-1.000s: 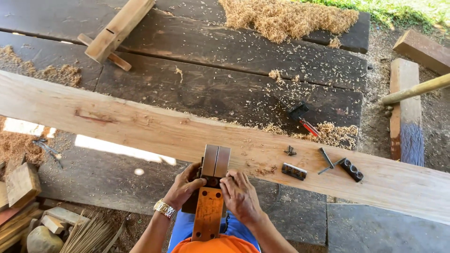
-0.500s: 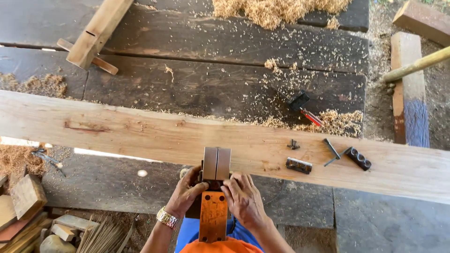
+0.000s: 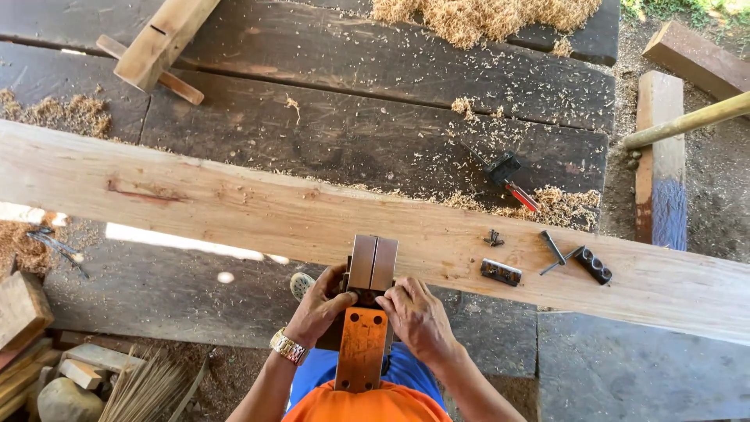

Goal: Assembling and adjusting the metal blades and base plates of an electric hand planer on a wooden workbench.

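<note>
An electric hand planer (image 3: 366,312), turned sole up with an orange rear plate and brown front plates, rests on the near edge of a long pale wooden plank (image 3: 203,205). My left hand (image 3: 319,303), with a wristwatch, grips the planer's left side. My right hand (image 3: 418,314) holds its right side, fingertips at the gap where the cutter drum sits. A small dark metal bar (image 3: 501,271), a screw piece (image 3: 492,237), a thin wrench (image 3: 556,252) and a black clamp block (image 3: 594,266) lie on the plank to the right.
Dark heavy boards (image 3: 367,133) lie beyond the plank, strewn with wood shavings (image 3: 484,16). A black and red tool (image 3: 509,176) rests there. A wooden mallet (image 3: 160,47) lies at top left. Timber offcuts (image 3: 660,148) and a pole (image 3: 687,121) are at right; scrap wood (image 3: 23,312) at left.
The view has shifted slightly. My hands stay on the planer, fingers working at the gap near the drum. The plank and small parts have not moved.
</note>
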